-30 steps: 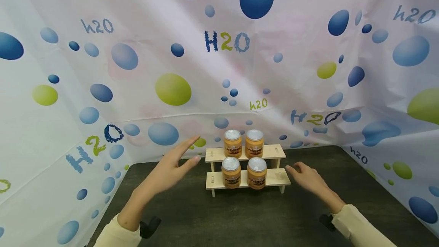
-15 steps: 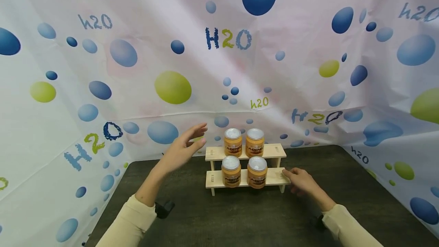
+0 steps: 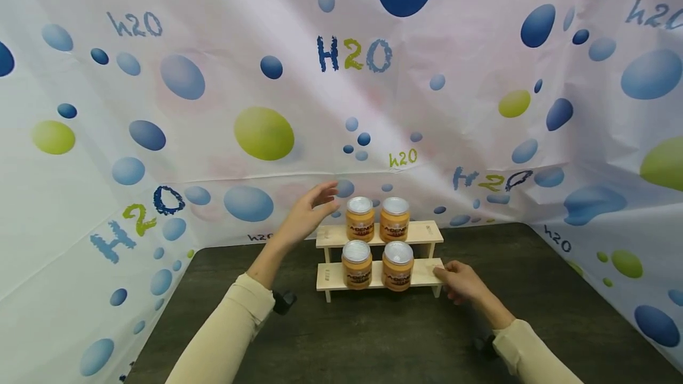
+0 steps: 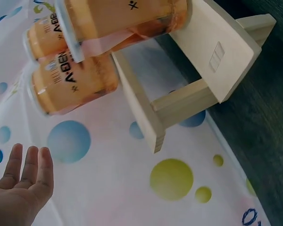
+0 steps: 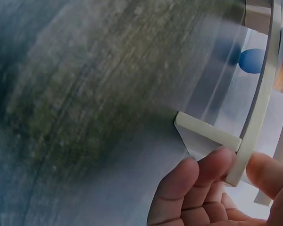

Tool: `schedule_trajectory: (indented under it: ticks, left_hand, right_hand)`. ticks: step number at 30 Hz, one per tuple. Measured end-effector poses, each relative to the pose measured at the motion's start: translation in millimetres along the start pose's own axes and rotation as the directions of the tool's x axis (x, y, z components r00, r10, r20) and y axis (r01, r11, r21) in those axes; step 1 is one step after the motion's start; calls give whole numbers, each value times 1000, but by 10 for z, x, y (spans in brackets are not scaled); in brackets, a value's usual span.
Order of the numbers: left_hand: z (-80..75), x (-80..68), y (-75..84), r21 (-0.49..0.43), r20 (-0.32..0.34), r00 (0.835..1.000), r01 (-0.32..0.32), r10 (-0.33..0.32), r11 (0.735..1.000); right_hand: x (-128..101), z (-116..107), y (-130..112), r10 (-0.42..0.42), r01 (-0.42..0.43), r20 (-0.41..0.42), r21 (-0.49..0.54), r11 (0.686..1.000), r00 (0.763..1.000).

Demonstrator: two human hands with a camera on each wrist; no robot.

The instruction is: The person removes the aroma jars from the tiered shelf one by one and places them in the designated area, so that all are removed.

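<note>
A two-tier light wooden display rack (image 3: pixel 331 275) stands on the dark table, with two orange jars on each tier. They have silvery lids and dark lettering; one is the upper left jar (image 3: pixel 360 221), another the lower right jar (image 3: pixel 397 268). My right hand (image 3: pixel 463 282) pinches the right end of the lower board, thumb (image 5: pixel 269 172) on top and fingers (image 5: pixel 217 165) underneath beside the leg. My left hand (image 3: pixel 311 211) is raised at the rack's upper left, fingers loosely bent, apart from the jars. In the left wrist view its fingers (image 4: pixel 30 169) hold nothing.
Behind the dark wood-look table (image 3: pixel 373 336) hangs a white sheet (image 3: pixel 469 135) printed with blue and green bubbles and H2O lettering. It also runs along both sides. Each wrist wears a black device, such as the left wrist device (image 3: pixel 284 301).
My right hand has moved left onto the lower board's end and taken hold of it. My left hand has moved right and up toward the upper jars, its fingers bending more.
</note>
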State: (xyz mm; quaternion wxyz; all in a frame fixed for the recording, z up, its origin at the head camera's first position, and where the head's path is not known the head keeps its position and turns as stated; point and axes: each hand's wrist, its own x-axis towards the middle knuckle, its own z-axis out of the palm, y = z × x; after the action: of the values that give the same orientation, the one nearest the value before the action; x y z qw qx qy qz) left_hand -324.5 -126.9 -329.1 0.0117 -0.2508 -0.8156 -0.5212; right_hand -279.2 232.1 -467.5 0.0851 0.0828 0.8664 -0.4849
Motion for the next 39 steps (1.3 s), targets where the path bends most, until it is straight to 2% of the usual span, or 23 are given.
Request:
schedule_trajectory:
  ticks: [6, 12, 23, 39]
  left_hand:
    - [105, 155, -148, 3, 4, 999, 36, -36, 999]
    - [226, 279, -294, -52, -17, 999, 36, -37, 998]
    - [377, 465, -480, -152, 65, 997, 55, -46, 987]
    - [450, 495, -586, -174, 144, 989, 31, -6, 984]
  right_hand:
    - [-2, 32, 12, -18, 18, 2, 26, 1000, 1000]
    - [-16, 41, 12, -16, 16, -2, 31, 999, 1000]
    - [-2, 44, 17, -4, 4, -8, 55, 998, 1000]
    - [8, 50, -15, 8, -8, -3, 44, 999, 1000]
